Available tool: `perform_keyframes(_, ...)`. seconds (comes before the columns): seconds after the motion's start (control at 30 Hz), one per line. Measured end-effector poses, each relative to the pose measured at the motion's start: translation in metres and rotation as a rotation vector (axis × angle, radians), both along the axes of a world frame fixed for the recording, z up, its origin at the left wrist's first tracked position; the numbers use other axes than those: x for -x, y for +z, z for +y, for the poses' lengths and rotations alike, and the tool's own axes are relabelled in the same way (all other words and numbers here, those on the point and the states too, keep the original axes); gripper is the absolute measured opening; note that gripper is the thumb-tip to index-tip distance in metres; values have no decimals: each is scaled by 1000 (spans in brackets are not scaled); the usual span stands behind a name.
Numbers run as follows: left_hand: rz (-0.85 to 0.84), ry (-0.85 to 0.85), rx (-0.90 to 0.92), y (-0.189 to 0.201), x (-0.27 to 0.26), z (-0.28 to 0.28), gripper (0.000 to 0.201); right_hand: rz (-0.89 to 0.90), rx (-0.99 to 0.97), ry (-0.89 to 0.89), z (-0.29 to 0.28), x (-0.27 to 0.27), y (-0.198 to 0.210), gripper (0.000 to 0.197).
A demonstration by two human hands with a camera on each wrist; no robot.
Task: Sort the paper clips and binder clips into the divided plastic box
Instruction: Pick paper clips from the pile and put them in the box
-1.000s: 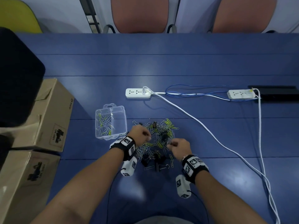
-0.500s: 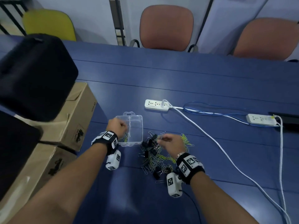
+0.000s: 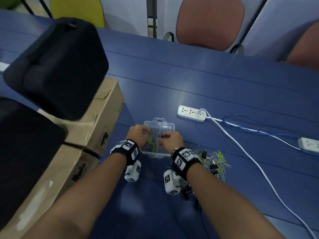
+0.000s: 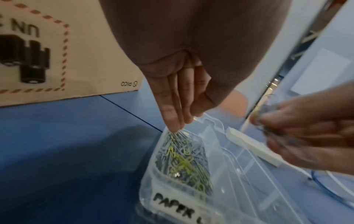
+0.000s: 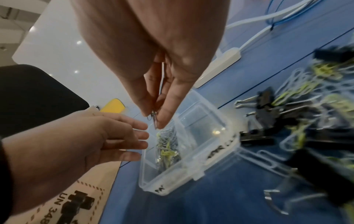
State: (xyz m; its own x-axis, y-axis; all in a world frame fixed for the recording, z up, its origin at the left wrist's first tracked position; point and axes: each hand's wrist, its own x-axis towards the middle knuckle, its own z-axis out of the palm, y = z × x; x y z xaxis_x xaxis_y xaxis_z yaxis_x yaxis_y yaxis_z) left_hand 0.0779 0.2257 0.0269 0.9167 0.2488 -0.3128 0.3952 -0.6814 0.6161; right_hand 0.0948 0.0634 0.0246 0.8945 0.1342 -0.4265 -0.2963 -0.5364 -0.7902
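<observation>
Resting on the blue table (image 3: 215,87), the clear divided box (image 3: 168,125) is seen just ahead of both wrists, its long axis running away from the person. Its left compartment is filled with silver and yellow-green paper clips (image 4: 184,159); the right one looks bare. The left hand (image 3: 138,135) is held with straight fingers (image 4: 172,109) at the left wall. A few clips are pinched by the right hand (image 5: 155,119) directly above the divider, so a short leftward release is judged sufficient.

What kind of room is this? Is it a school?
Probably an office or meeting room: a long blue table with padded reddish-brown chairs along its far side, white power strips on it, and brown cardboard boxes stacked at one end.
</observation>
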Motion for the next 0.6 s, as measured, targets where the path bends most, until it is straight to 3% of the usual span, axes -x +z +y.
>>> perform_keyframes(0.17,-19,90,2,-1,5,18,21,3,68,29,39,-26,-3,7)
perform_keyframes(0.4,32,166,-48,-6,17,44,21,36,237,194,49,-32,-8,22)
perform_keyframes(0.6,95,165,-21,-17,33,55,19,107,43,128,36,-24,-11,27)
